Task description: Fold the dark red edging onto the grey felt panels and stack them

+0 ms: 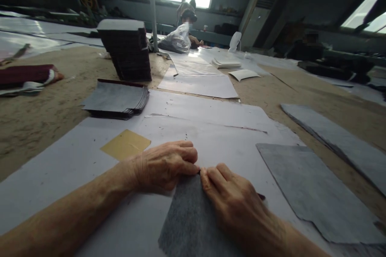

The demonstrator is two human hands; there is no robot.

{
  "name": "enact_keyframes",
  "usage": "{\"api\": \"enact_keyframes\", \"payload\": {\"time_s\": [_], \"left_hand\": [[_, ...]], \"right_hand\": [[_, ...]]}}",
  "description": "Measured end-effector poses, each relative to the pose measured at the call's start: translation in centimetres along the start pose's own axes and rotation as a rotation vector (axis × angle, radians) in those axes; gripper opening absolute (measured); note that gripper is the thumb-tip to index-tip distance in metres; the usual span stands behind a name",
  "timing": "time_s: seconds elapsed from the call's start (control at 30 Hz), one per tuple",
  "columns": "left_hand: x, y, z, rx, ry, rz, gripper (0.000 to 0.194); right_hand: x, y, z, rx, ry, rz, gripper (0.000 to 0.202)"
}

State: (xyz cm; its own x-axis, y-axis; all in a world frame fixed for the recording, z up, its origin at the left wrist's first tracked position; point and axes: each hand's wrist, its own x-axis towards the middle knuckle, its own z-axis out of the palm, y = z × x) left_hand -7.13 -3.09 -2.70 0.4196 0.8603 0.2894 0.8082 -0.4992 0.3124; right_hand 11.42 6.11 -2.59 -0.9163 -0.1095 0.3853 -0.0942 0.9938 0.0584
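Fingers of left hand (pixel 165 164) and right hand (pixel 238 200) nearly closed, pinching edge of gray sheet (pixel 189 217).

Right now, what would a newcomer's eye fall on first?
Probably the bare left hand and right hand at lower middle, fingers closed at the far edge of a gray piece. Next, the tall dark stack at upper left, with a lower gray-topped pile in front. The yellow square near the left hand also stands out against the white paper.
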Motion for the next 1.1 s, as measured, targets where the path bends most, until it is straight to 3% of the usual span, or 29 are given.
{"api": "enact_keyframes", "payload": {"time_s": [0.1,0.2,0.33,0.47,0.73,0.83,0.93,1.03,1.1], "left_hand": [[-0.2,-0.5,-0.5,-0.143,0.096,-0.073,0.03],[-0.5,-1.3,-1.2,-0.242,0.205,-0.18,0.031],[-0.8,-2.0,-1.6,-0.258,0.159,-0.292,0.027],[-0.9,-2.0,-1.5,-0.258,0.131,-0.301,0.024],[-0.8,-2.2,-1.6,-0.219,0.126,-0.324,0.024],[-0.9,-2.1,-1.5,-0.203,0.124,-0.333,0.024],[-0.9,-1.7,-1.3,-0.181,0.132,-0.351,0.022],[-0.3,-1.0,-1.0,-0.151,0.185,-0.398,0.02],[0.3,-0.4,-0.6,-0.142,0.217,-0.418,0.017]], "right_hand": [[-0.4,0.3,0.7,0.109,0.027,0.002,0.031],[-0.5,0.6,0.7,0.13,-0.035,0.02,0.037],[-0.2,0.7,0.6,0.089,-0.111,0.038,0.046],[0.1,0.7,0.4,0.013,-0.174,0.042,0.055],[2.2,-0.2,0.1,-0.22,-0.553,0.072,0.075],[3.1,-0.1,0.0,-0.215,-0.624,0.115,0.076],[3.0,0.9,-0.6,-0.024,-0.578,0.171,0.067],[1.6,2.0,-1.3,0.179,-0.333,0.333,0.04],[0.5,2.5,-1.7,0.188,-0.213,0.432,0.028]]}}
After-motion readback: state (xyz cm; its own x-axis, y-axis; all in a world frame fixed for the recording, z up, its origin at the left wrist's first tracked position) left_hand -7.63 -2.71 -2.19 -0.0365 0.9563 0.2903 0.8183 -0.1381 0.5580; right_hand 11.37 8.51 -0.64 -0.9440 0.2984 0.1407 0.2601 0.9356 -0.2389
